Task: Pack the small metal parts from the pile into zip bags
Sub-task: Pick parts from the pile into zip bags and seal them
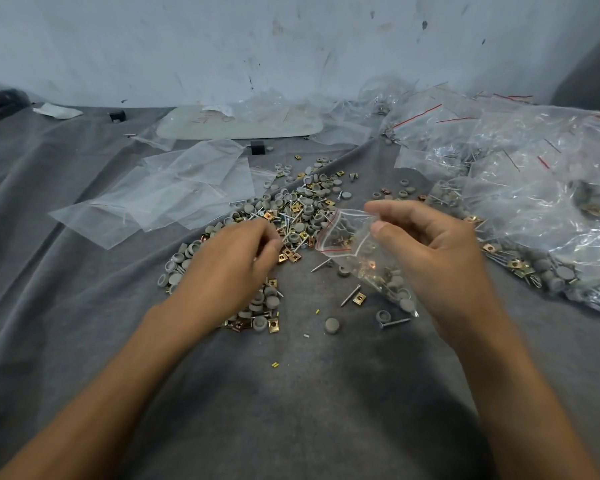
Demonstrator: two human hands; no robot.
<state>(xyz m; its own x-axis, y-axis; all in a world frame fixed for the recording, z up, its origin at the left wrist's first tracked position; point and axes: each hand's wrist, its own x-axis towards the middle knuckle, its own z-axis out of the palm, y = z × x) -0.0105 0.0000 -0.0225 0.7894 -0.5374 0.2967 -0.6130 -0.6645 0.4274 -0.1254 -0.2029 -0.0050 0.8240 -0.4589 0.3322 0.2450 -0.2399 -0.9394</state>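
Observation:
A pile of small parts [302, 209], grey caps, brass clips and screws, lies spread on the grey cloth [84, 306]. My left hand [232, 261] hovers over the pile's near side with fingers curled down onto the parts; whether it holds any I cannot tell. My right hand [426, 244] pinches the mouth of a clear zip bag [361, 258] with a red seal line. The bag hangs open and tilted, with caps and clips in its lower end near the cloth.
Several empty zip bags [174, 192] lie flat at the left rear. Filled bags [534, 174] heap up at the right. Loose screws and caps [333, 325] are scattered in front. A white board [243, 126] and a wall sit behind.

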